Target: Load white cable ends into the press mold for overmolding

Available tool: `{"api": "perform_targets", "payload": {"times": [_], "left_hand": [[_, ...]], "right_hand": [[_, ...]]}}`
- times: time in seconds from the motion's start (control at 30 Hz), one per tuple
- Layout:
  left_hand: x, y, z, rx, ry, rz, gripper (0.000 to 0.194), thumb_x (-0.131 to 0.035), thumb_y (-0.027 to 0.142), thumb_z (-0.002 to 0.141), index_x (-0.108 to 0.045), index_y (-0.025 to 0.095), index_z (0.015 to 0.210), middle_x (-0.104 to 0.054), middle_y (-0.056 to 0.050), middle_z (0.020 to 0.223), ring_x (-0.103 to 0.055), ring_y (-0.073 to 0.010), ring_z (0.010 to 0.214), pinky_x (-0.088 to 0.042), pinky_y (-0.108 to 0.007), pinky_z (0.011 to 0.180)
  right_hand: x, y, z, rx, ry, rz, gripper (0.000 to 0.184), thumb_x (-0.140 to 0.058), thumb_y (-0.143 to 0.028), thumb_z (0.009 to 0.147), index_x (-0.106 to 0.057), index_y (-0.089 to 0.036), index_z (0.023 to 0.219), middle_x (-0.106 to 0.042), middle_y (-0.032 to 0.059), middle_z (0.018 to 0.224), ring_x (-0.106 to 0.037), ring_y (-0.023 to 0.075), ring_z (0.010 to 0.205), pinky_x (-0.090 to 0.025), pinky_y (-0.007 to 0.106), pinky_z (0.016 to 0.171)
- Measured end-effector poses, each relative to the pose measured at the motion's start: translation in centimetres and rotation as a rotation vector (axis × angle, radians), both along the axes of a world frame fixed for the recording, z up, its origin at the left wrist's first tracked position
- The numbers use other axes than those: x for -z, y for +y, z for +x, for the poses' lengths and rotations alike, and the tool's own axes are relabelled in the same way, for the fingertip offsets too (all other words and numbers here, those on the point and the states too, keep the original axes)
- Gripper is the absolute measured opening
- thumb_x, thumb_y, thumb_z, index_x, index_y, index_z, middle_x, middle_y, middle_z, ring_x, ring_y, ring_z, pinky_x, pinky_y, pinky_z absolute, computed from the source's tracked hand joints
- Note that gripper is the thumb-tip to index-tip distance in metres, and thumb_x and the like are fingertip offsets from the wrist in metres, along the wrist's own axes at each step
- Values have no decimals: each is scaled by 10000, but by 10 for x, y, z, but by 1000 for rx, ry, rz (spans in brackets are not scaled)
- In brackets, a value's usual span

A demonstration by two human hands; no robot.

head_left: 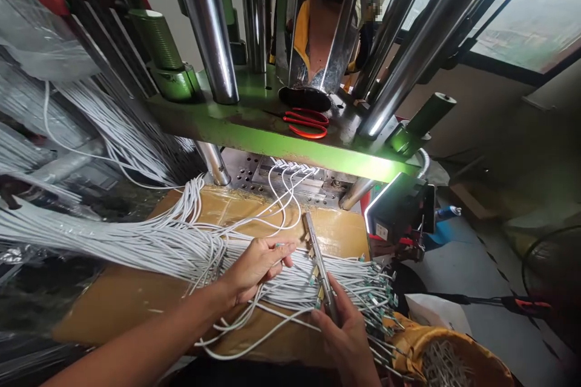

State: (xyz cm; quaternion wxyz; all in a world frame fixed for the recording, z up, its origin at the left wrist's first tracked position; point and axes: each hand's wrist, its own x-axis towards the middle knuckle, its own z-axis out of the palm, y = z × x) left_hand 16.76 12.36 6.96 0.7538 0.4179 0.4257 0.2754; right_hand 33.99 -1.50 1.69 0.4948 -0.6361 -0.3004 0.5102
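The left hand [256, 266] pinches one white wire [276, 247] from the big bunch [172, 242]. The right hand [347, 332] is closed around a thin metal bar [318, 260] lying across the wires.

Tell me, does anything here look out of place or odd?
A pair of red-handled scissors lies loose on the green press platen, among the steel columns. White cables sprawl over the cardboard-covered bench, some looping over its front edge.
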Motion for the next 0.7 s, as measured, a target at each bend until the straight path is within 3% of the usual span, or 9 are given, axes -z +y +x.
{"api": "perform_targets", "payload": {"times": [0.13, 0.23, 0.3, 0.43, 0.5, 0.57, 0.63, 0.7], "left_hand": [[3, -9, -6, 84, -160, -96, 501, -666, 203, 774, -566, 200, 1264, -627, -8, 864, -498, -49, 586, -351, -144, 487], [0, -12, -9, 122, -210, -158, 371, -686, 241, 769, -629, 168, 1128, -662, -52, 960, -596, -98, 745, -454, -176, 635], [-3, -12, -9, 139, -173, -160, 315, -715, 285, 761, -646, 129, 1026, -671, -53, 872, -605, -108, 743, -474, -192, 691], [-2, -7, -1, 215, 28, -52, 492, -696, 339, 776, -535, 130, 1191, -665, -17, 735, -552, -90, 534, -415, -176, 486], [2, -2, 4, 229, 170, 63, 509, -665, 341, 790, -482, 147, 1224, -684, -19, 745, -502, -85, 437, -323, -173, 383], [7, 2, 5, 222, 302, 276, 388, -641, 330, 805, -532, 156, 1134, -685, -9, 709, -524, -102, 446, -359, -189, 397], [13, 5, 4, 254, 379, 587, 243, -618, 300, 830, -612, 174, 1038, -714, -25, 790, -642, -153, 636, -500, -238, 577], [19, 7, 1, 334, 383, 898, 189, -580, 243, 862, -671, 199, 1021, -733, -40, 962, -679, -192, 879, -530, -292, 803]], "right_hand": [[-2, 1, 1, -19, 35, -28, 771, -775, -388, 683, -488, -167, 1363, -589, -14, 738, -531, 155, 694, -459, 277, 685], [-11, 4, -1, -13, 51, -43, 779, -774, -378, 676, -482, -152, 1363, -562, -24, 726, -498, 143, 679, -437, 267, 676], [-21, 5, -3, -11, 57, -51, 745, -771, -356, 678, -501, -163, 1345, -546, -33, 731, -468, 127, 668, -422, 254, 671], [-36, 7, -6, -22, 118, -64, 666, -748, -314, 701, -527, -196, 1318, -493, -55, 698, -389, 93, 606, -382, 225, 594], [-38, 7, -6, -13, 155, -63, 675, -745, -308, 701, -517, -204, 1328, -484, -55, 700, -358, 83, 581, -342, 210, 530], [-37, 6, -6, 5, 173, -63, 694, -746, -300, 695, -505, -209, 1340, -487, -50, 713, -353, 80, 575, -319, 202, 500], [-33, 5, -6, 15, 176, -61, 696, -746, -291, 694, -505, -211, 1342, -487, -49, 714, -362, 83, 582, -318, 201, 498], [-30, 5, -5, 7, 174, -53, 683, -741, -281, 699, -511, -213, 1338, -490, -49, 716, -374, 88, 595, -328, 204, 511]]}}
